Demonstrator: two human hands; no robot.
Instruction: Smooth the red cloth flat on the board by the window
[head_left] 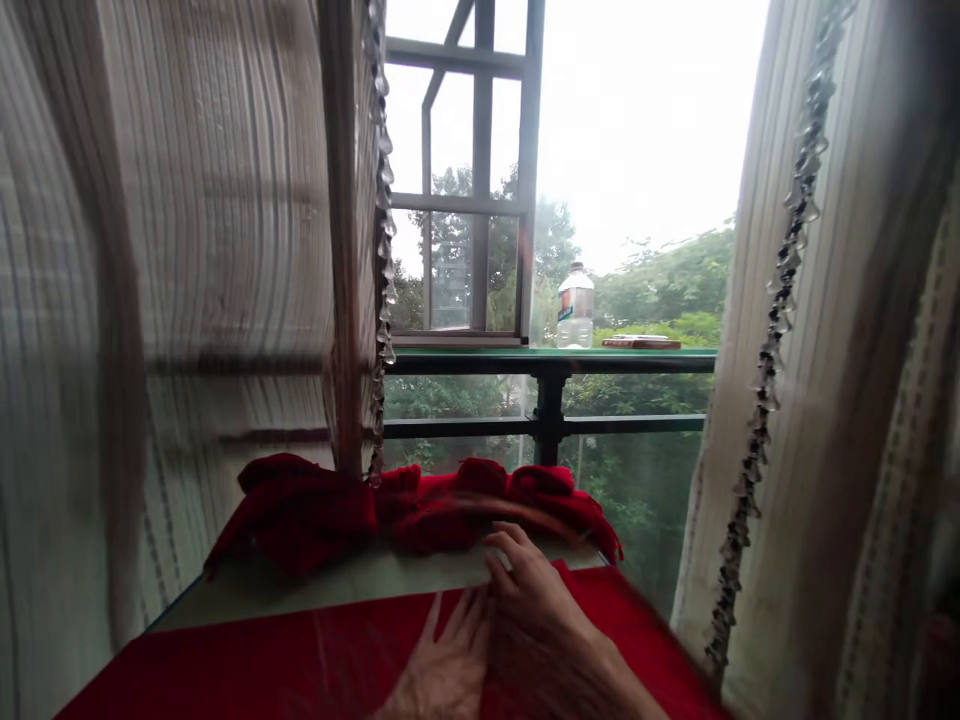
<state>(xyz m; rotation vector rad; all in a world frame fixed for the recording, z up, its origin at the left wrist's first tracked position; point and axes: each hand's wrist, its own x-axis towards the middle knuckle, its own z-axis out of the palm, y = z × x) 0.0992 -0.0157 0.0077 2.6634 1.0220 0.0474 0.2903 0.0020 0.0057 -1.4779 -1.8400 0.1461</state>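
A red cloth (315, 650) lies over a table with a pale glass top (330, 585); its far part is bunched in a heap (420, 510) by the window. My left hand (442, 660) rests flat on the red cloth, fingers spread and stretched forward. My right hand (532, 590) lies over it, reaching to the cloth's edge where the bare tabletop starts; its fingers are curled onto that edge. The picture is smeared by motion.
Striped curtains with bead trim hang at the left (187, 250) and right (840, 350). Behind the table is an open window with a dark railing (551, 405). A plastic water bottle (575, 306) and a flat reddish object (641, 342) sit on the ledge.
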